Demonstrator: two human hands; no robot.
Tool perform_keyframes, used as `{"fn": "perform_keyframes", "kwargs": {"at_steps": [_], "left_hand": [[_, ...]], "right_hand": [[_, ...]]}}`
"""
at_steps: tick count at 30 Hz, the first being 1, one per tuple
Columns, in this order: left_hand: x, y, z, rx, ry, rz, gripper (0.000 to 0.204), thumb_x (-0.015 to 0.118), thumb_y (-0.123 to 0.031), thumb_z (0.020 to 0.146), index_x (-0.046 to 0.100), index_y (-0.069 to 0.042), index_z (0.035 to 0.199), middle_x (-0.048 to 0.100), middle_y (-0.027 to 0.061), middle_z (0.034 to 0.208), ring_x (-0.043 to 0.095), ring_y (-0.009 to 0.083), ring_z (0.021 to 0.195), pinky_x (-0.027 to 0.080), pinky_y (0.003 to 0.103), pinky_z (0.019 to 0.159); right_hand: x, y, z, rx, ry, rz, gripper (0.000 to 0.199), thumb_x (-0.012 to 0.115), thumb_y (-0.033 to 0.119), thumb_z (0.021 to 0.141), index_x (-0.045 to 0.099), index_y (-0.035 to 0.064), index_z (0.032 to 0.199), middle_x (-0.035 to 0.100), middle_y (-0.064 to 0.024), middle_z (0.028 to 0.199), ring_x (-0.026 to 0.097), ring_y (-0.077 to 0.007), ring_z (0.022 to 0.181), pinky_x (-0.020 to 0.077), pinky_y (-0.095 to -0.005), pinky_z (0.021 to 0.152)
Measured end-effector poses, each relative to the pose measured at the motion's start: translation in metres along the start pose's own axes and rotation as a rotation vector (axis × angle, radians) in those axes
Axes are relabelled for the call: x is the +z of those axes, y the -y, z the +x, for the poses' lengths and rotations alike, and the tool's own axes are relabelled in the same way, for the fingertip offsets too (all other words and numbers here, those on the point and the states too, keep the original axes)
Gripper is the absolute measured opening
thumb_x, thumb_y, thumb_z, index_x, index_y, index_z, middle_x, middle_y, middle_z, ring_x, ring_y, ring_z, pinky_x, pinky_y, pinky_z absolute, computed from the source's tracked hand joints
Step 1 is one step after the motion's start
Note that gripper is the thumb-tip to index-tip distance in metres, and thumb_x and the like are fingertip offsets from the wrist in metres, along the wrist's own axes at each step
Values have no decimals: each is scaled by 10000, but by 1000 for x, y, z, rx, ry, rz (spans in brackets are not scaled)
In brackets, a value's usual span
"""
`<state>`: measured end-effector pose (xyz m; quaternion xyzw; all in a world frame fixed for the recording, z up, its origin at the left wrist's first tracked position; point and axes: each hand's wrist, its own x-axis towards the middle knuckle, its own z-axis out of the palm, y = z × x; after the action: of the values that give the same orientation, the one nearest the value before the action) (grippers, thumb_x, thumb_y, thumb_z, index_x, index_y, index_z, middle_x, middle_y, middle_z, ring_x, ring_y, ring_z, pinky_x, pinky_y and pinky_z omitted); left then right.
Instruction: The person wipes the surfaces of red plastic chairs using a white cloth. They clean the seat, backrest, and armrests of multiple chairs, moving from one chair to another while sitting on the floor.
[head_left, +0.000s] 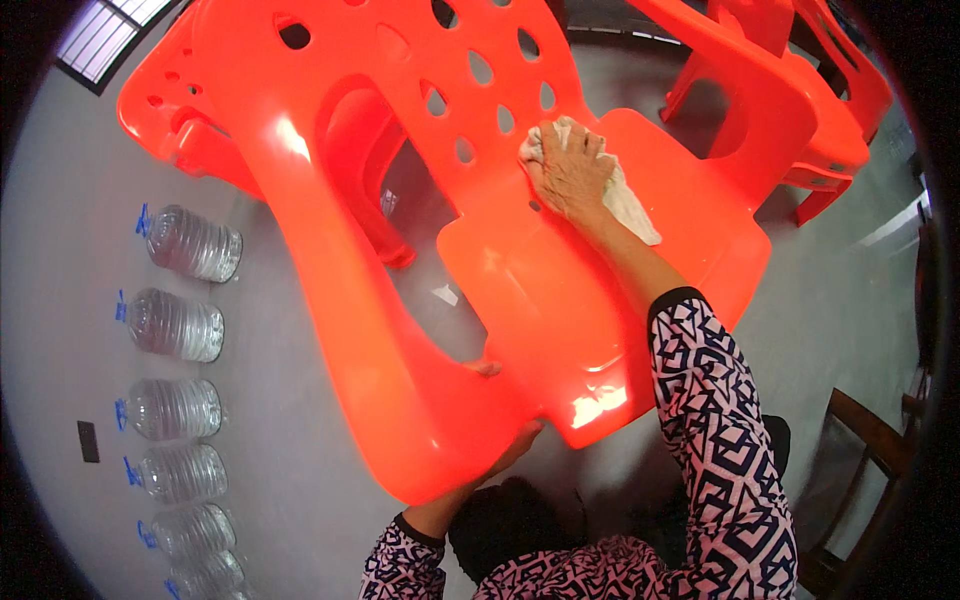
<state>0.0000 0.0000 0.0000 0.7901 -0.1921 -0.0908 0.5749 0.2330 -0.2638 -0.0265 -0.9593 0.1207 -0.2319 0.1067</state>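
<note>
A red-orange plastic armchair (540,300) with drop-shaped holes in its backrest stands tilted before me and fills the middle of the view. My right hand (572,178) presses a crumpled white cloth (630,205) against it where the backrest meets the seat, fingers bent over the fabric. Part of the cloth trails across the seat. Low on the near left side, my left hand (515,447) reaches under the front of the armrest (420,440) and grips it. Most of that hand is hidden by the plastic; a fingertip shows at the armrest's inner edge.
Large clear water bottles (190,245) with blue handles line the grey floor on the left. More red-orange chairs (850,130) stand behind at the right, and another (165,110) at the far left. A dark wooden frame (870,425) is at the lower right.
</note>
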Motion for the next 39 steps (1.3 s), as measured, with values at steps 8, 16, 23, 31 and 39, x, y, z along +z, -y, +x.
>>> {"fn": "perform_keyframes", "kwargs": {"at_steps": [8, 16, 23, 31, 39], "left_hand": [[13, 0, 30, 239, -176, 26, 680, 825, -127, 715, 425, -12, 1253, 506, 113, 1162, 550, 242, 1042, 474, 361, 893], [8, 2, 19, 295, -354, -112, 657, 769, -44, 750, 429, -10, 1312, 479, 111, 1318, 497, 230, 1168, 431, 380, 978], [-15, 8, 5, 227, -279, -859, 649, 726, -156, 783, 426, -38, 1347, 528, 93, 1284, 515, 243, 1180, 433, 423, 991], [-9, -96, 39, 248, -284, -644, 840, 699, -460, 775, 335, -39, 1404, 438, 132, 1377, 521, 266, 1165, 445, 451, 1007], [-10, -89, 40, 303, -300, -689, 847, 714, -483, 769, 351, -29, 1387, 468, 138, 1335, 524, 250, 1154, 446, 416, 979]], "right_hand": [[-15, 71, -36, -343, -26, 233, 499, 565, 464, 846, 497, 259, 1296, 484, -141, 1266, 445, -402, 1126, 402, -573, 780], [-88, 49, -106, -711, 370, 420, 490, 515, 460, 893, 483, 311, 1359, 525, -141, 1254, 464, -378, 1134, 376, -551, 830], [-170, -12, -166, -836, 292, 420, 487, 579, 377, 860, 505, 295, 1333, 556, -108, 1212, 536, -328, 1042, 436, -474, 766], [-170, -139, -126, -298, 53, -10, 458, 556, 402, 895, 517, 272, 1332, 571, 1, 1236, 497, -236, 1139, 338, -461, 882], [-154, -121, -132, -178, -79, -133, 493, 611, 363, 857, 519, 254, 1329, 549, -64, 1173, 505, -291, 1069, 392, -461, 755]]}}
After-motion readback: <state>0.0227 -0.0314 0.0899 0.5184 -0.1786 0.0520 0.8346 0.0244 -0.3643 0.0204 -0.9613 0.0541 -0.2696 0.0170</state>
